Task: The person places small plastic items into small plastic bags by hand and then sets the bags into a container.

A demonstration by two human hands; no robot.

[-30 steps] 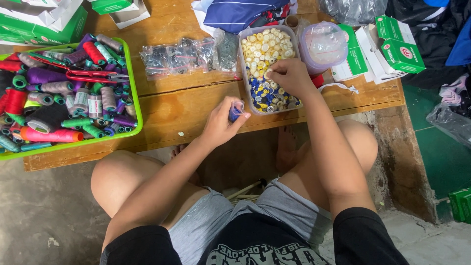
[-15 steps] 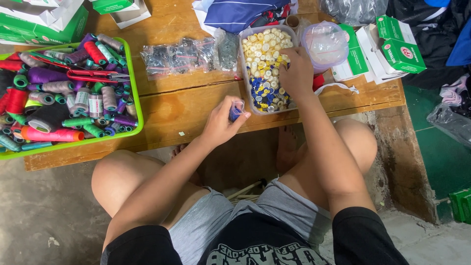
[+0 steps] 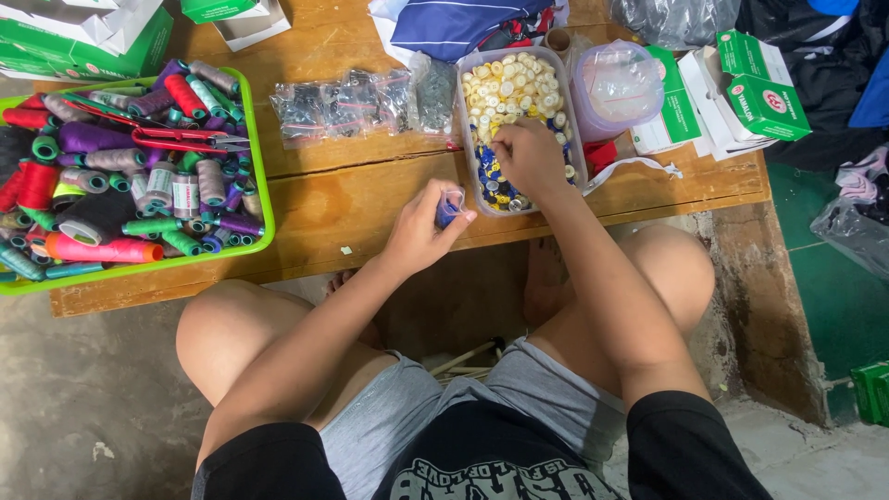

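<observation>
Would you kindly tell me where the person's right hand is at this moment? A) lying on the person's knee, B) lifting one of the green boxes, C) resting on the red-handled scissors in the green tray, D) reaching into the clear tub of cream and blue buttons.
D: the right hand has its fingers down among the buttons in the clear tub, while the left hand holds a small blue bag beside it.

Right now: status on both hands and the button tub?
Left hand pinches a small blue bag over the table edge. Right hand fingers down in the button tub. Nothing blocking either.
</observation>
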